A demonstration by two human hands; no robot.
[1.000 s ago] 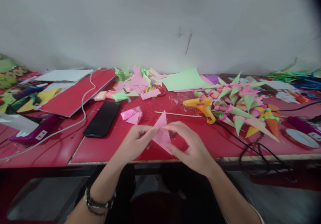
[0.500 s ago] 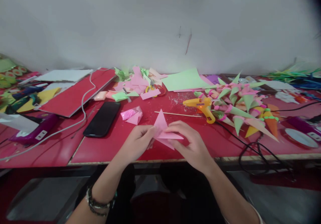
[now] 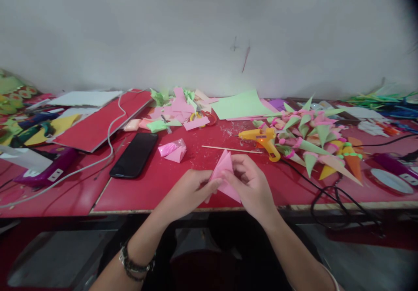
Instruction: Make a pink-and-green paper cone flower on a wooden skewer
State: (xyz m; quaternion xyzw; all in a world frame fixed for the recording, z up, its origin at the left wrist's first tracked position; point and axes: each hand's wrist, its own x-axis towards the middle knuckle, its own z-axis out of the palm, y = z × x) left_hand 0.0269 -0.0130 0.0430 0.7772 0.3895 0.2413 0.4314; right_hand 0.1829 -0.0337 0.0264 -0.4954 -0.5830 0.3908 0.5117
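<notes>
Between my two hands is a piece of folded pink paper (image 3: 228, 190), pointed at its top and lower right. My left hand (image 3: 191, 191) pinches its left edge with thumb and fingers. From the right, my right hand (image 3: 253, 184) grips it, thumb across the front and fingers curled behind. The paper is held just above the red table (image 3: 137, 195), near its front edge. Beyond it lie a thin wooden stick (image 3: 228, 149) and a yellow glue gun (image 3: 263, 139) with a lit orange light.
A black phone (image 3: 133, 155) and a pink packet (image 3: 173, 149) lie left of my hands. Paper scraps (image 3: 178, 108) and a green sheet (image 3: 240, 105) are at the back. Paper cones (image 3: 307, 130) pile up at right, with a black cable (image 3: 303, 178) and a white-topped round lid (image 3: 391, 180).
The pink paper has gone from spread points to a narrower folded shape, tilted to the right. My right hand has turned, its thumb now over the front; my left hand moved slightly right.
</notes>
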